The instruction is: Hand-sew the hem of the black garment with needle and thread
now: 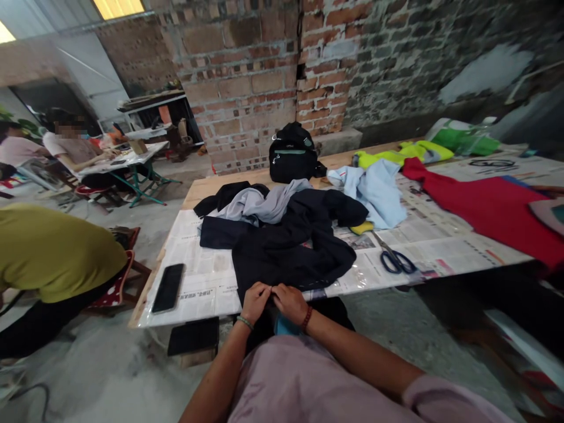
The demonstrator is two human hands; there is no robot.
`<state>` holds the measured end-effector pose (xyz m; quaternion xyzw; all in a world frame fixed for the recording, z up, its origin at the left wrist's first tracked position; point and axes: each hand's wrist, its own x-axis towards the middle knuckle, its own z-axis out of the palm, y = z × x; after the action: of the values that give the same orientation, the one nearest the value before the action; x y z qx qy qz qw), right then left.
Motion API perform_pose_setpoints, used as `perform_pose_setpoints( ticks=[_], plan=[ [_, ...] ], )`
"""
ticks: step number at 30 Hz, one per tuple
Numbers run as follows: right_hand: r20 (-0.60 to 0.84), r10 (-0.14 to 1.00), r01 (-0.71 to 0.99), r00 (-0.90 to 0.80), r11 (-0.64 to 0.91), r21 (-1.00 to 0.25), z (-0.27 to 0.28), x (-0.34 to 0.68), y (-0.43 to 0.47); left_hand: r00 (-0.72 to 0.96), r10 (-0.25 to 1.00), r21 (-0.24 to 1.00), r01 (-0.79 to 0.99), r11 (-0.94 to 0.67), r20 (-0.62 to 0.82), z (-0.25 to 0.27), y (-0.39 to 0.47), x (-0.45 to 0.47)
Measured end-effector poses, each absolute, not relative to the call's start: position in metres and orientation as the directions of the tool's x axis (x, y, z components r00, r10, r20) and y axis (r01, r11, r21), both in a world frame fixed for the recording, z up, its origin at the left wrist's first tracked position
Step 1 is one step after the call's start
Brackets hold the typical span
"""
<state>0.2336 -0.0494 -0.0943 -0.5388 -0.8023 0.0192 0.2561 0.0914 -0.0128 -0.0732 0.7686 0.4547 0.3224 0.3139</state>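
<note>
Black garment (282, 252) on newspaper-covered surface (209, 288), pinched at near edge by left hand (256, 302) and right hand (291, 303), with fingers (263, 289) narrowly closed.

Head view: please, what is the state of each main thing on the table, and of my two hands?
Left hand: fingertips pinched at the black garment's edge
Right hand: pinched there too, beside the left
Black garment: crumpled
Phone: lying flat, upper side dark
Scissors: lying flat, blade opening unclear
Black bag: upright
Light blue cloth: crumpled
Grey cloth: rumpled
Red cloth: spread out
</note>
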Motion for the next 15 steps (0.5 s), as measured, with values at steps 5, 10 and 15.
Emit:
perform_pose_setpoints(
  ticks=[5, 10, 15],
  plan=[
    [0.42, 0.87, 0.854, -0.26, 0.41, -0.32, -0.0988, 0.2315, -0.0466, 0.361, 0.907, 0.785, 0.488, -0.382, 0.217, -0.0722, -0.0134, 0.0918],
    [0.461, 0.875, 0.81, -0.149, 0.376, -0.45, -0.0982, 0.2329, -0.0453, 0.414, 0.882, 0.749, 0.506, -0.428, 0.225, -0.0737, -0.0158, 0.0909],
    [0.481, 0.873, 0.635, -0.075, 0.414, -0.653, -0.0901, 0.235, -0.0443, 0.421, 0.882, 0.72, 0.544, -0.431, 0.211, -0.0779, -0.0163, 0.0928]
  ],
)
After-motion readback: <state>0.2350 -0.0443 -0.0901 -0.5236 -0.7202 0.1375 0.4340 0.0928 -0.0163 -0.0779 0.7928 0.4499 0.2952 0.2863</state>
